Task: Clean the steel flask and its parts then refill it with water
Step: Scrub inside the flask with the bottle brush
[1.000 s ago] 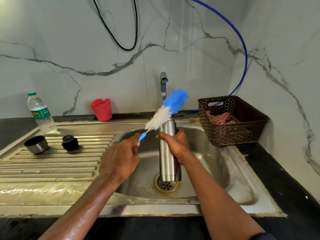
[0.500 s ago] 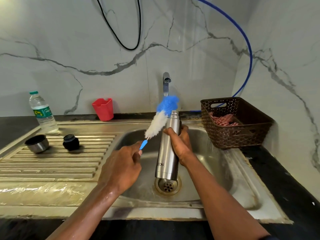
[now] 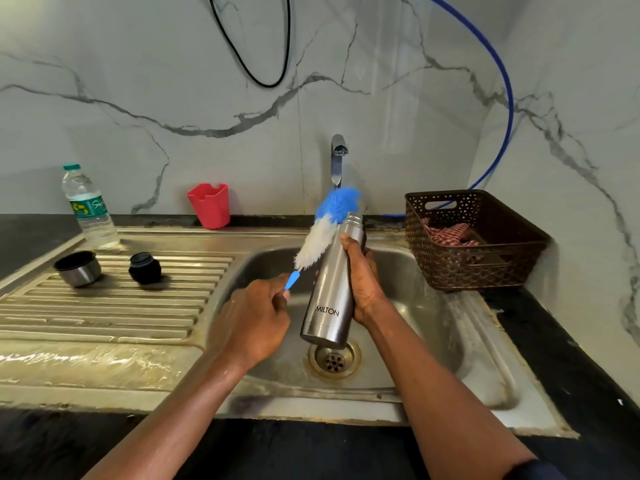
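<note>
My right hand [image 3: 362, 282] grips the steel flask [image 3: 329, 299] around its upper half and holds it tilted over the sink basin [image 3: 415, 327], mouth up and leaning right. My left hand [image 3: 252, 323] grips the blue handle of a bottle brush [image 3: 327, 225]; its white and blue bristles lie against the left side of the flask's neck, outside the mouth. The flask's steel cup lid [image 3: 78, 268] and black stopper [image 3: 144, 268] sit on the ribbed drainboard [image 3: 104, 306] at left.
A tap [image 3: 337, 161] stands behind the basin, with no water running. A plastic water bottle [image 3: 89, 207] and a red cup [image 3: 209, 204] are at the back left. A brown basket [image 3: 474, 237] with a checked cloth sits on the right counter.
The flask has lifted off the drain and tilted, its base swinging left. The brush has slid down alongside the neck, its blue tip now close to the flask's mouth.
</note>
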